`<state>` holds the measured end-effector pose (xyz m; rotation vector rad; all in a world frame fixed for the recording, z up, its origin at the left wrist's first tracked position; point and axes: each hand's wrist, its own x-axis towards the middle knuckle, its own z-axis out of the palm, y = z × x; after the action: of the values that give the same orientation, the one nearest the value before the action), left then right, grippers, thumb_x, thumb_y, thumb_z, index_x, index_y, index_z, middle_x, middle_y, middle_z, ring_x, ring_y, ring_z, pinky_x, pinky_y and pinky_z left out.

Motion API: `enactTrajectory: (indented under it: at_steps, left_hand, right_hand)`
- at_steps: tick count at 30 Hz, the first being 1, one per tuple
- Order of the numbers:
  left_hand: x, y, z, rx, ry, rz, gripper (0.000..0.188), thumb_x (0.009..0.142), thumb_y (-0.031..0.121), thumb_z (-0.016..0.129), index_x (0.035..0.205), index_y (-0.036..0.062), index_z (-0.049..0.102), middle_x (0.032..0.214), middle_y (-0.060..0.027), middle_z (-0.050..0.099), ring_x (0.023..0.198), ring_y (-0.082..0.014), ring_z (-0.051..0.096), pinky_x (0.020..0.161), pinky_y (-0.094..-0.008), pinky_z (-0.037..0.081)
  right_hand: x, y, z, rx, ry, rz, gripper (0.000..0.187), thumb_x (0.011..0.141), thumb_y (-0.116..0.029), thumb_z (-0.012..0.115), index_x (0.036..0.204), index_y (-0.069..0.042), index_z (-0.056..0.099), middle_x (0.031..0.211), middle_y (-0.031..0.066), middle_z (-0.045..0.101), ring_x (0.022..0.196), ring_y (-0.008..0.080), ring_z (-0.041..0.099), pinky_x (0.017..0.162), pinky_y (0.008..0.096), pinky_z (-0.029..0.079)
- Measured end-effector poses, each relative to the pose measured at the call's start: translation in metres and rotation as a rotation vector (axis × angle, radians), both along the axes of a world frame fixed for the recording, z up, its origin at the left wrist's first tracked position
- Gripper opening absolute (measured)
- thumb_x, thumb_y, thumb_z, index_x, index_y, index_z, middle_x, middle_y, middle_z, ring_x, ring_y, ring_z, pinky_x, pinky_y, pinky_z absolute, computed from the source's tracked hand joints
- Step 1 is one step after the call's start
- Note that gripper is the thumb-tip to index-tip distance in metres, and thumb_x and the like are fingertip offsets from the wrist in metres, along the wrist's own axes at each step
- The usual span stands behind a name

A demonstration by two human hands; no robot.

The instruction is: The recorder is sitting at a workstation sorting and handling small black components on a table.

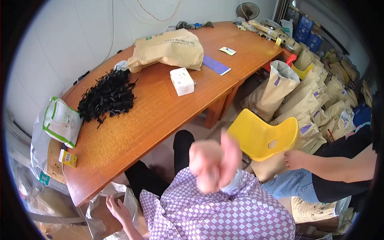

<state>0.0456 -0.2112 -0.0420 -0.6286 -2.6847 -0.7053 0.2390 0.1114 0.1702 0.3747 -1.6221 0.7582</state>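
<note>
My left hand (119, 211) is low beside the table's near left corner, over an opened paper bag (96, 212) with a pale lining. Its fingers are apart, and nothing shows in them. My right hand (214, 162) is raised in front of the checked purple-and-white cloth (224, 212) over my lap. Motion smears its fingers, so whether it holds anything is unclear. A heap of small black strip-like pieces (110, 94) lies on the left of the wooden table (160, 116). Right of the heap sits a white packet of tissues (182, 81).
A brown paper sack (168, 50) and a purple booklet (216, 65) lie farther back. A green-edged white bag (62, 122) and yellow carton (68, 158) stand at the left. A yellow chair (262, 136), several filled sacks (304, 96) and another person's arm (336, 164) are right.
</note>
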Motion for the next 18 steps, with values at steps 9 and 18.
enactTrajectory:
  at_steps: [9,18]
  left_hand:
    - [0.038,0.118,-0.003,0.429,-0.502,-0.449,0.014,0.085,0.000,0.053,0.097,0.0000,0.060,0.080,-0.0116,0.065,0.069,-0.0155,0.062,0.064,-0.0269,0.050]
    - [0.024,0.182,-0.141,-0.218,-0.653,-0.834,0.021,0.079,0.023,0.059,0.096,0.0118,0.062,0.089,-0.0129,0.067,0.084,-0.0323,0.064,0.073,-0.0408,0.050]
  right_hand:
    - [-0.010,0.012,-0.045,-0.312,-0.437,-0.037,0.036,0.094,-0.010,0.047,0.127,0.003,0.042,0.060,-0.0011,0.036,0.051,0.0065,0.034,0.047,0.0228,0.031]
    - [0.112,0.183,-0.033,-0.466,-0.360,-0.858,0.027,0.094,-0.017,0.047,0.118,-0.005,0.051,0.093,0.0011,0.055,0.062,0.0073,0.048,0.055,0.0231,0.043]
